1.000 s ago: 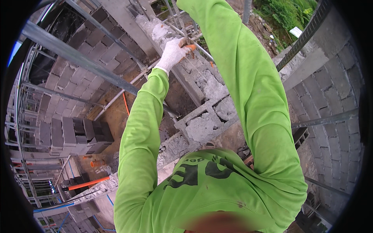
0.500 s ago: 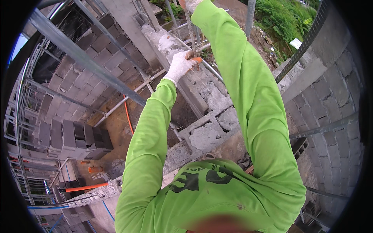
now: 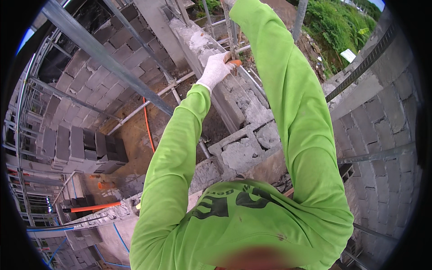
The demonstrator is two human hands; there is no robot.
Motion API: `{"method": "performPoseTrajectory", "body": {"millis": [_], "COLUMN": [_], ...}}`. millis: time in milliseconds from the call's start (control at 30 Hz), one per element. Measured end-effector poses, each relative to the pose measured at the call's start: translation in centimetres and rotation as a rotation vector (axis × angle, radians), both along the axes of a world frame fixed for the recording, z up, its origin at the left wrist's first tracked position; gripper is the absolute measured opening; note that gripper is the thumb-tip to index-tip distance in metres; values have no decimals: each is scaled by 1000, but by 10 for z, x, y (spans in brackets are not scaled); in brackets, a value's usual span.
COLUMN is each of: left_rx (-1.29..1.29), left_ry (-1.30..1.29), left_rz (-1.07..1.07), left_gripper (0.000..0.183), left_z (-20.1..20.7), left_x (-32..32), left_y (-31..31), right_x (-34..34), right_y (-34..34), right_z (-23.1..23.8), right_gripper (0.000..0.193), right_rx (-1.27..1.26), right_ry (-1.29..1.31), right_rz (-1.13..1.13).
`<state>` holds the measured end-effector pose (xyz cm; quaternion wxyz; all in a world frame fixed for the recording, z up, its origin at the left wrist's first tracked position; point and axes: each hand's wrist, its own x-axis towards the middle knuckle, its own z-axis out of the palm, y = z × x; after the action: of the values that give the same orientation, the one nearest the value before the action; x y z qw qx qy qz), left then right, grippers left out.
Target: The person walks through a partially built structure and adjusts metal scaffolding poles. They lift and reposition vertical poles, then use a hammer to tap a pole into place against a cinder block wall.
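My left hand (image 3: 218,69) wears a white knitted glove with an orange finger part. Its fingers are closed round the lower part of a thin, greyish upright bar (image 3: 232,39), over the top of a block wall (image 3: 245,96). A thin line runs from near this hand down along the wall top. My right arm (image 3: 283,76), in a green sleeve, reaches up to the upper edge of the view. Only a sliver of my right hand (image 3: 230,2) shows there, near the top of the bar, so its fingers are hidden.
Metal scaffold tubes (image 3: 105,56) cross the left side. Stacked grey blocks (image 3: 85,146) stand below, beside an orange hose (image 3: 148,123). Another block wall (image 3: 378,130) rises on the right. A ribbed steel bar (image 3: 360,63) slants at upper right, before green plants (image 3: 337,27).
The view has shifted a little, and my left hand appears slightly farther right, still on the bar. My right hand has slipped mostly beyond the upper edge.
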<state>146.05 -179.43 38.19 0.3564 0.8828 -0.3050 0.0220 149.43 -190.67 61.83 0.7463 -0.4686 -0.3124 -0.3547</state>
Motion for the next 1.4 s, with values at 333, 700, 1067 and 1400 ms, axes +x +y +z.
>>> {"method": "performPoseTrajectory", "body": {"millis": [333,700,1067,1400], "left_rx": [5,-53,14,-137], "left_ry": [118,337,98,-63], "left_rz": [-11,-78,43,23], "left_gripper": [36,23,32,33], "left_z": [-7,-3,-3,-14], "left_x": [17,30,7,1], "left_y": [-2,4,-1,-1], "right_x": [-3,0,-4,-3], "right_y": [-8,16,10,3], "right_z": [3,8,1,-34], "right_gripper": [22,20,23,41], "right_rx": [99,18,-13,-102], "right_ry": [-46,-47,23,138], "right_rz": [145,-368,-203,-263]}}
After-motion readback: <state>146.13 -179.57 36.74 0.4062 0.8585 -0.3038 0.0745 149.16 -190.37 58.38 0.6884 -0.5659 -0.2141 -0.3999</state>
